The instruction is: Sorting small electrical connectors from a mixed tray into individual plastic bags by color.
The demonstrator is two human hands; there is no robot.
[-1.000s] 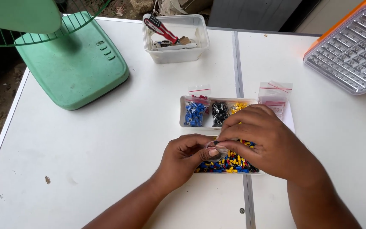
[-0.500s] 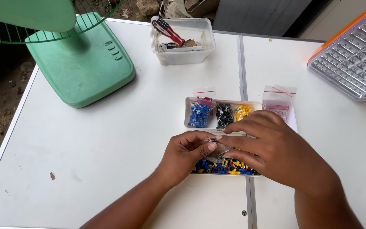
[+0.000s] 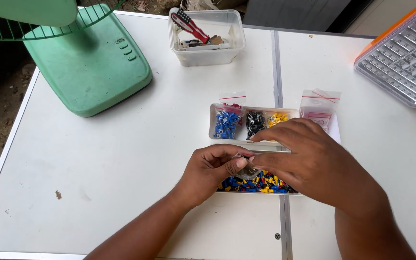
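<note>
Head view, single: you are looking steeply down from close above the white surface (image 3: 97, 183), facing forward, your own forearms entering from the bottom edge.

Left hand (image 3: 213, 171) and right hand (image 3: 309, 161) meet, fingertips pinched together.

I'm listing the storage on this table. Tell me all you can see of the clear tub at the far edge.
The clear plastic tub is rectangular with rounded corners and a rolled rim, lidless and upright. It stands on the white table near the far edge, right of the green fan base, apart from it. Inside lies a red-handled tool, its handle sticking up over the rim, with other small items too jumbled to identify. Neither hand touches it.
</note>
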